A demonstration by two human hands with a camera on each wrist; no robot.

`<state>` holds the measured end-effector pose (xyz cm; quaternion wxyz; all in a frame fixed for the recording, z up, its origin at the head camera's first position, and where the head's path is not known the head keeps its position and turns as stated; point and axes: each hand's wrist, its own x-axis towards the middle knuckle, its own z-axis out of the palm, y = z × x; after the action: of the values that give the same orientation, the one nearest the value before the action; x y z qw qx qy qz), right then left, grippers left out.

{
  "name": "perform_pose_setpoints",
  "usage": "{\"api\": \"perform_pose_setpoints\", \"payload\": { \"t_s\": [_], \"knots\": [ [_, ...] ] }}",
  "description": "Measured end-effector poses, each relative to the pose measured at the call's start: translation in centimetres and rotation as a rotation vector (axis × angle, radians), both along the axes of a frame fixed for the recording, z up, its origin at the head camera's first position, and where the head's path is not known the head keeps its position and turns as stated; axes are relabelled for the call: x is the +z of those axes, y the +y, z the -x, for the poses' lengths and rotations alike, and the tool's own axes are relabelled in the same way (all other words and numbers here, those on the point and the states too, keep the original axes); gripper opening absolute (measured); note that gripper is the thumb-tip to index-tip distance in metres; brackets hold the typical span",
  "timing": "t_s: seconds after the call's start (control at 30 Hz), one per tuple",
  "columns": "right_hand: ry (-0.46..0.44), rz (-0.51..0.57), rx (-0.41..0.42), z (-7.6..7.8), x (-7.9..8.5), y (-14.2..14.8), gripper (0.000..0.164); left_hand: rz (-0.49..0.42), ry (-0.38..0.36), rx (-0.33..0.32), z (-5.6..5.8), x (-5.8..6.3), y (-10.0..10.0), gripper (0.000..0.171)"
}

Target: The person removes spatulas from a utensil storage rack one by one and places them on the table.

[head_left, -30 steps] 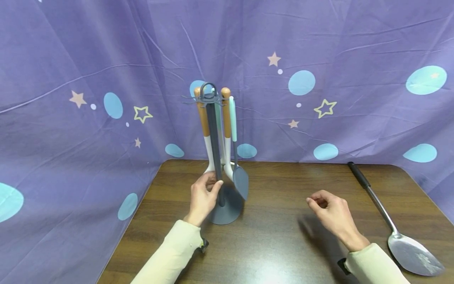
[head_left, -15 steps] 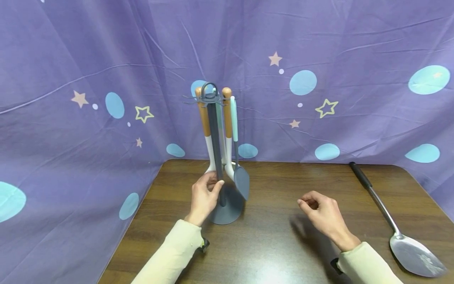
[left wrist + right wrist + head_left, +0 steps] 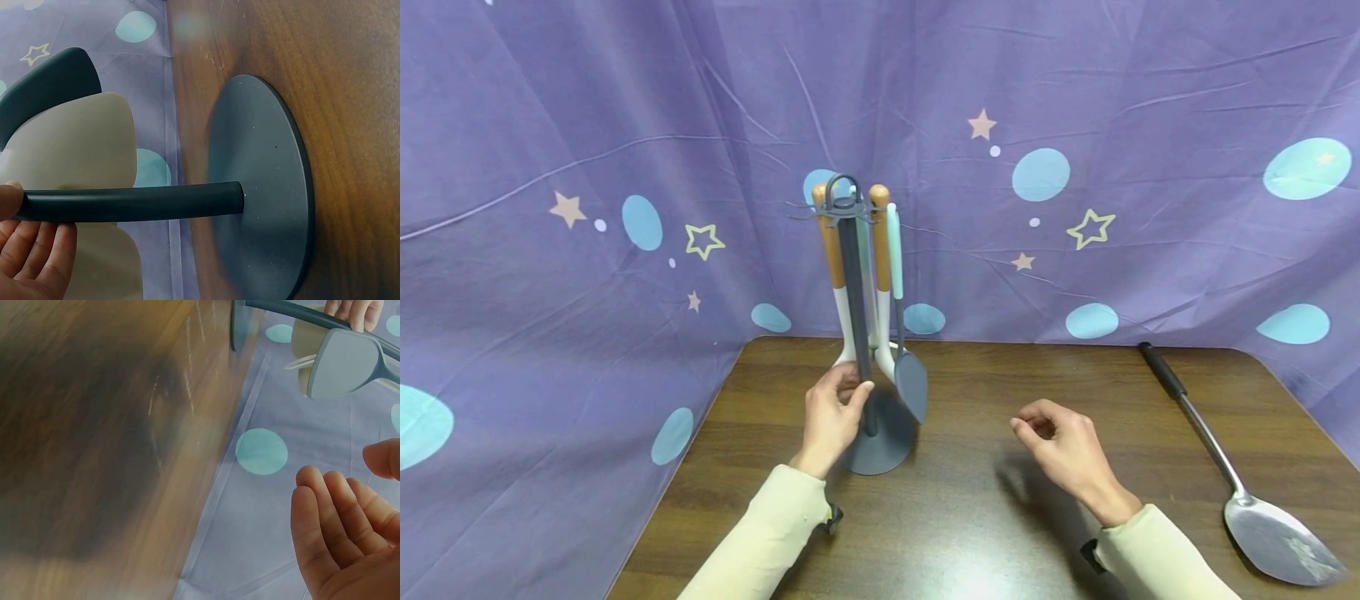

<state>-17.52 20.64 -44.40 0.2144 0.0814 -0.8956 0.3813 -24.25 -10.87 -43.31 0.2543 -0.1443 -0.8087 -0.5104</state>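
A dark grey utensil rack (image 3: 855, 283) stands upright on the table, its round base (image 3: 262, 187) flat on the wood. My left hand (image 3: 833, 417) grips the lower part of its pole between thumb and fingers. Several utensils hang from the rack's hooks, among them two with wooden handles (image 3: 880, 237) and white stems, and a grey turner (image 3: 912, 387) with a mint handle. Above the table to the right, my right hand (image 3: 1067, 450) holds nothing; its fingers (image 3: 340, 519) are loosely curled and the thumb stands apart from them.
A long metal wok spatula (image 3: 1277, 533) with a black grip lies on the right side of the wooden table (image 3: 970, 500). Behind the table hangs a purple patterned cloth (image 3: 1150, 100).
My right hand has moved left across the table, closer to the rack, with nothing in it. The left hand keeps its hold on the pole, and the rack stays in place.
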Motion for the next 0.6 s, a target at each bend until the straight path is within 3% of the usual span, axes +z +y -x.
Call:
{"api": "perform_pose_setpoints", "payload": {
  "t_s": [0.3, 0.6],
  "knots": [
    [0.007, 0.024, 0.031, 0.3, 0.8, -0.8, 0.006, -0.009, 0.039, -0.007, 0.0, -0.1, 0.1, 0.018],
    [0.033, 0.027, 0.054, 0.9, 1.9, -1.5, 0.006, -0.010, 0.014, -0.007, 0.1, -0.1, 0.0, 0.017]
  ]
}}
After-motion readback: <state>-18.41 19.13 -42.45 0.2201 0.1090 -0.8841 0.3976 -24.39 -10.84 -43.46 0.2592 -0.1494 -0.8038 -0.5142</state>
